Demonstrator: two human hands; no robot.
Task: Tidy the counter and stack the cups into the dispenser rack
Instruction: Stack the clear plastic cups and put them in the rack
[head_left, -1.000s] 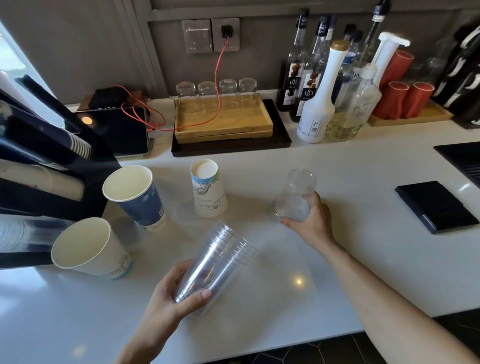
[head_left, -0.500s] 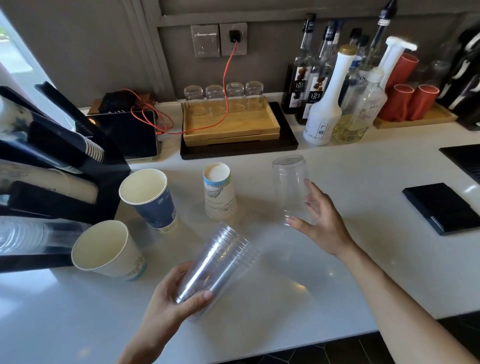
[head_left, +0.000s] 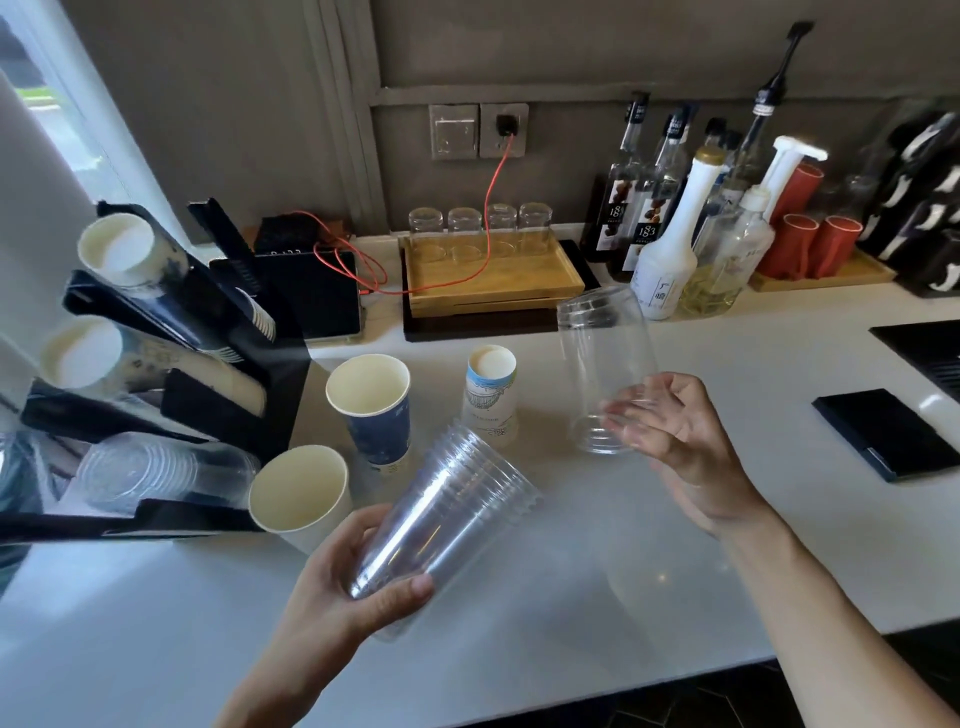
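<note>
My left hand (head_left: 337, 587) grips the base of a tilted stack of clear plastic cups (head_left: 447, 504), rims pointing up and right. My right hand (head_left: 680, 447) holds a single clear plastic cup (head_left: 605, 369) by its rim end, lifted above the counter with its base up. The black dispenser rack (head_left: 218, 395) stands at the left with paper and clear cups lying in its slots. On the white counter (head_left: 597, 597) stand a blue paper cup (head_left: 371, 405), a white paper cup (head_left: 301, 493) and an upside-down white paper cup (head_left: 491, 395).
A wooden tray (head_left: 493, 280) with several upturned glasses sits at the back, with a red cable across it. Syrup bottles (head_left: 670, 228) and red cups (head_left: 810, 244) line the back right. A black notebook (head_left: 893, 431) lies at the right.
My right hand has lifted the single clear cup off the counter and turned it base-up, higher than before. My left hand keeps the stack of clear cups in the same place.
</note>
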